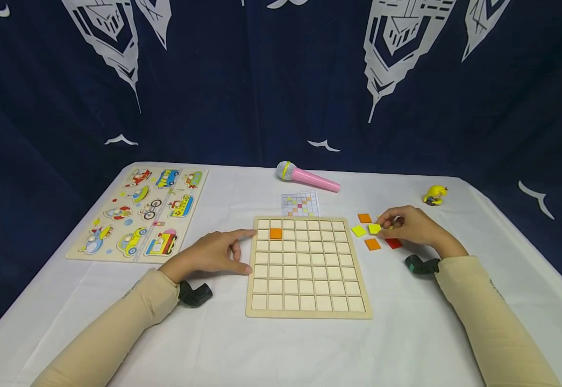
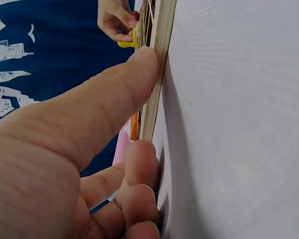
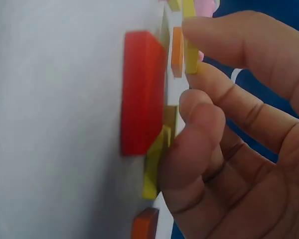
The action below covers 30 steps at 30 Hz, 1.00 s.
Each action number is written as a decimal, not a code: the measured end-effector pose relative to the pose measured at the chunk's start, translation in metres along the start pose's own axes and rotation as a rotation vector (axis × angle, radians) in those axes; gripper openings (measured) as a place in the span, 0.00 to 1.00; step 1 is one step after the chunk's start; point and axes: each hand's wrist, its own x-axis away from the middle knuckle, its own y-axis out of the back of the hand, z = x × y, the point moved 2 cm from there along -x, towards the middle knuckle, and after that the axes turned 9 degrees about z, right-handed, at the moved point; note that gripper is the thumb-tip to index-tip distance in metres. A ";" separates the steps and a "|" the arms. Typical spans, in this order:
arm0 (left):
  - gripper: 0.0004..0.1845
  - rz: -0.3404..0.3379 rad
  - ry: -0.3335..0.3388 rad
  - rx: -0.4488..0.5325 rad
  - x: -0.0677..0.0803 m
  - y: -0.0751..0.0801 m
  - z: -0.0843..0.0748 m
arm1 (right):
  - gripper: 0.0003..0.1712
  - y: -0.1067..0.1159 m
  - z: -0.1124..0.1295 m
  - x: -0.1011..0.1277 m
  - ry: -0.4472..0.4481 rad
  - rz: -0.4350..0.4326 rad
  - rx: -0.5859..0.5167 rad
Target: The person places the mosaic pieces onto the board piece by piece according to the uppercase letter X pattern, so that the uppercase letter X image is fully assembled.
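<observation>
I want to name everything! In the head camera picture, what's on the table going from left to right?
Vehicle puzzle → left hand → grid board → loose tiles → right hand → yellow toy.

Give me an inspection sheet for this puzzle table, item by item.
Surface: white cloth on the table.
Job's things: grid board, one orange tile set in it; loose tiles to its right; pattern card behind it.
Clutter: vehicle puzzle, pink microphone, yellow toy.
Grips: left hand rests against the board's left edge; right hand pinches a yellow tile.
Cables: nothing seen.
Surroundings: dark blue curtain with white prints.
</observation>
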 end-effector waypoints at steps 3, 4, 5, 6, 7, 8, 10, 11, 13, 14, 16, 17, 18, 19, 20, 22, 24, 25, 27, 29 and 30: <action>0.49 -0.003 -0.004 -0.005 0.000 0.000 -0.001 | 0.16 0.000 0.004 -0.001 0.001 -0.004 -0.006; 0.49 -0.004 -0.005 -0.008 0.000 0.001 -0.001 | 0.17 -0.001 0.006 -0.001 0.002 -0.005 -0.010; 0.49 -0.005 -0.006 -0.009 0.000 0.001 -0.001 | 0.17 -0.001 0.008 -0.001 0.003 -0.003 -0.014; 0.49 -0.005 -0.008 -0.011 0.000 0.001 -0.002 | 0.17 -0.001 0.011 -0.001 0.003 -0.002 -0.018; 0.49 -0.005 -0.010 -0.011 0.000 0.001 -0.002 | 0.17 -0.002 0.013 -0.001 0.004 -0.001 -0.023; 0.49 -0.005 -0.009 -0.011 0.000 0.001 -0.001 | 0.18 -0.003 0.016 -0.001 0.009 0.000 -0.027; 0.49 -0.004 -0.007 -0.011 -0.001 0.000 -0.001 | 0.18 -0.004 0.022 -0.001 0.028 -0.002 -0.028; 0.49 -0.003 -0.006 -0.008 -0.001 0.000 -0.001 | 0.18 -0.004 0.024 -0.001 0.037 -0.005 -0.028; 0.49 -0.003 -0.003 -0.001 -0.001 0.000 0.000 | 0.17 -0.007 0.030 -0.001 0.053 -0.014 -0.031; 0.49 -0.003 0.000 0.002 -0.001 0.000 0.000 | 0.17 -0.008 0.032 -0.002 0.066 -0.016 -0.034; 0.49 -0.003 0.001 0.005 -0.001 0.000 0.000 | 0.16 -0.010 0.036 -0.003 0.087 -0.020 -0.041; 0.49 -0.004 0.002 0.006 -0.001 0.000 0.000 | 0.16 -0.012 0.038 -0.003 0.098 -0.022 -0.048; 0.49 -0.005 0.001 0.007 -0.001 0.000 0.000 | 0.15 -0.014 0.040 -0.004 0.110 -0.022 -0.053; 0.49 -0.005 0.001 0.008 -0.001 0.000 0.000 | 0.15 -0.015 0.041 -0.004 0.121 -0.021 -0.055; 0.49 -0.006 0.001 0.008 -0.001 0.000 0.000 | 0.15 -0.017 0.042 -0.005 0.127 -0.018 -0.059; 0.49 -0.007 0.002 0.007 -0.001 0.000 0.001 | 0.14 -0.020 0.045 -0.007 0.134 -0.012 -0.059; 0.49 -0.008 0.002 0.007 0.000 0.000 0.001 | 0.13 -0.023 0.048 -0.010 0.145 -0.003 -0.054; 0.49 -0.009 0.002 0.006 -0.001 0.000 0.001 | 0.12 -0.024 0.049 -0.011 0.147 0.002 -0.052; 0.49 -0.010 0.002 0.005 -0.001 0.000 0.002 | 0.11 -0.027 0.051 -0.015 0.160 0.014 -0.053; 0.49 -0.010 -0.001 0.005 -0.001 -0.001 0.002 | 0.11 -0.029 0.053 -0.018 0.174 0.026 -0.058; 0.49 -0.011 -0.003 0.005 -0.001 -0.001 0.002 | 0.11 -0.030 0.054 -0.019 0.179 0.031 -0.062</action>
